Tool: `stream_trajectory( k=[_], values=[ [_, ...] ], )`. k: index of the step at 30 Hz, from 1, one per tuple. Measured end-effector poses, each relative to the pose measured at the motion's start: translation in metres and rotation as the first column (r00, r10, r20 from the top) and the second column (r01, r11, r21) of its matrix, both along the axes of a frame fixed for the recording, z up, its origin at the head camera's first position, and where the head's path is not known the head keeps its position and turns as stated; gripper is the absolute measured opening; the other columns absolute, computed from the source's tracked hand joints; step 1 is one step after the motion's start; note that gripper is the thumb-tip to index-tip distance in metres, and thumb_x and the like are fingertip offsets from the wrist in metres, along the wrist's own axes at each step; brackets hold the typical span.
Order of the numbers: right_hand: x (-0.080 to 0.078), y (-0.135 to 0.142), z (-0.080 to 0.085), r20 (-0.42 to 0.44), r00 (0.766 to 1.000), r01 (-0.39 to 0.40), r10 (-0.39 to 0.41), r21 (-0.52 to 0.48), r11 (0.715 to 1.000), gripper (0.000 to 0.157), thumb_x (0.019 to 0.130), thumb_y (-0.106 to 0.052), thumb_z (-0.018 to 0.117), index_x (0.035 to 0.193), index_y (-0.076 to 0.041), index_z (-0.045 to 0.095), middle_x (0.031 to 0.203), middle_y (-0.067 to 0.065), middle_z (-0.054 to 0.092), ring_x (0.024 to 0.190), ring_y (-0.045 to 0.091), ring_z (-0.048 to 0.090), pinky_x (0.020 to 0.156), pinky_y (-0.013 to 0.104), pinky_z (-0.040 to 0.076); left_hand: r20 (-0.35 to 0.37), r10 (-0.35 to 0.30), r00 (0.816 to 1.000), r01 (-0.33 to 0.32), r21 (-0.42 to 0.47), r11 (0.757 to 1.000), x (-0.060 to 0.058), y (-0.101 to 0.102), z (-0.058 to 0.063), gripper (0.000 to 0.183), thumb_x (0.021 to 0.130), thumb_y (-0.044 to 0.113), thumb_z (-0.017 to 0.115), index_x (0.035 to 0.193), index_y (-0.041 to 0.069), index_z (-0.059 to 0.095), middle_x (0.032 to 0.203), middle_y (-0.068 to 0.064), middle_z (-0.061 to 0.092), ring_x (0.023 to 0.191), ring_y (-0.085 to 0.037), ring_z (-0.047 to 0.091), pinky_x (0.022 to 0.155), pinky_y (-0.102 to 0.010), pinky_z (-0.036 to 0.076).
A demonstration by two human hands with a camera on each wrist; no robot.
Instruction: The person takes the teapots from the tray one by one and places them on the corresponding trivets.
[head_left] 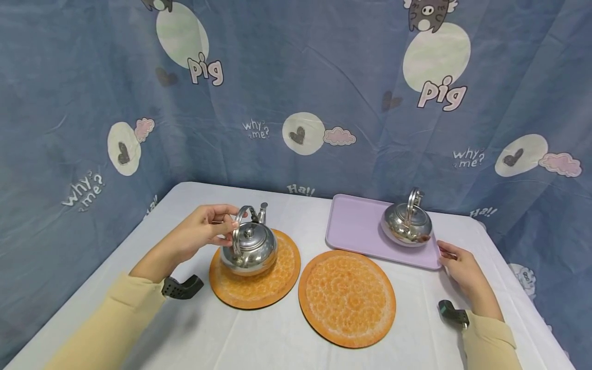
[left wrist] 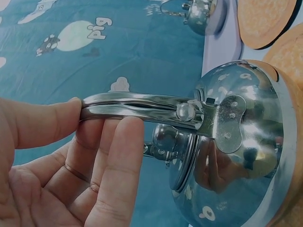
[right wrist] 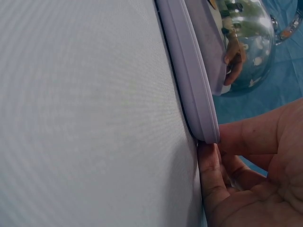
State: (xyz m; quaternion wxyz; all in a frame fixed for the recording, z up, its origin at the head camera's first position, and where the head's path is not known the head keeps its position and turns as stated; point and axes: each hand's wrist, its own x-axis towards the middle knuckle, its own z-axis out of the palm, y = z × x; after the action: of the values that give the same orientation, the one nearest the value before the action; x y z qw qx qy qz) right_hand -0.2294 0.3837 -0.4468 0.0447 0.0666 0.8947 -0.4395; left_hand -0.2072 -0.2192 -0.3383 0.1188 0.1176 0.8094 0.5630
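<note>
- With twelve o'clock taken as the far side in the head view, the handle (left wrist: 137, 105) of the left kettle (head_left: 252, 254) is pinched between thumb and fingertips by the left hand (head_left: 196, 236), at the kettle's ten o'clock. Since the loop is held off to one side, the body could be tipped if it were raised unevenly; the lid (head_left: 256, 238) might then be dislodged.
- The left kettle is set on the left mat (head_left: 289, 267), a little toward its eleven o'clock, with its spout (head_left: 262, 215) at twelve to one. Whether its full weight is borne there cannot be told. If pulled sideways, the mat could be dragged along.
- The right mat (head_left: 347, 298) lies between three and four o'clock from the left one, just beside it. It could be nudged by a sliding neighbour.
- The tray (head_left: 353, 226) lies at one o'clock from the right mat. The right kettle (head_left: 406, 228) is carried toward its three o'clock, so balance could be lost if the opposite end were lifted.
- The tray's four o'clock corner is pinched by the fingers of the right hand (head_left: 460, 264). By a sharp tug, the polished kettle could be made to slide or topple.
</note>
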Motion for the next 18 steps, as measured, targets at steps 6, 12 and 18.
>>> stream_trajectory(
  k=[6,12,18],
  values=[
    [0.0001,-0.0006,0.0001,0.005,1.0,0.003,-0.003,0.001,1.0,0.06,0.107,0.002,0.045,0.162,0.014,0.028,0.159,0.041,0.038,0.142,0.047,0.04,0.116,0.051,0.04,-0.013,-0.014,1.0,0.014,0.011,1.0,0.0007,-0.0022,-0.0025,0.049,0.109,0.012,0.061,0.149,-0.013,0.047,0.1,-0.002,0.064,0.086,-0.01,0.067,0.084,-0.03,0.066],
    [-0.0002,-0.0004,0.0001,0.009,1.0,0.003,-0.003,0.001,1.0,0.059,0.107,0.002,0.044,0.163,0.013,0.028,0.159,0.041,0.038,0.142,0.046,0.041,0.11,0.041,0.043,-0.005,-0.017,1.0,0.017,0.009,1.0,0.0035,-0.004,-0.0031,0.048,0.109,0.011,0.062,0.147,-0.013,0.048,0.1,-0.001,0.064,0.087,-0.011,0.067,0.085,-0.03,0.066],
    [0.0001,0.0001,-0.0007,-0.006,1.0,-0.001,0.001,-0.006,1.0,0.059,0.106,0.002,0.045,0.161,0.015,0.029,0.157,0.041,0.04,0.138,0.043,0.043,0.082,0.005,0.037,0.011,-0.032,0.999,0.032,0.006,0.999,0.0059,-0.0039,-0.0034,0.051,0.107,0.011,0.064,0.149,-0.012,0.048,0.1,0.0,0.067,0.088,-0.013,0.068,0.087,-0.033,0.066]
  ],
)
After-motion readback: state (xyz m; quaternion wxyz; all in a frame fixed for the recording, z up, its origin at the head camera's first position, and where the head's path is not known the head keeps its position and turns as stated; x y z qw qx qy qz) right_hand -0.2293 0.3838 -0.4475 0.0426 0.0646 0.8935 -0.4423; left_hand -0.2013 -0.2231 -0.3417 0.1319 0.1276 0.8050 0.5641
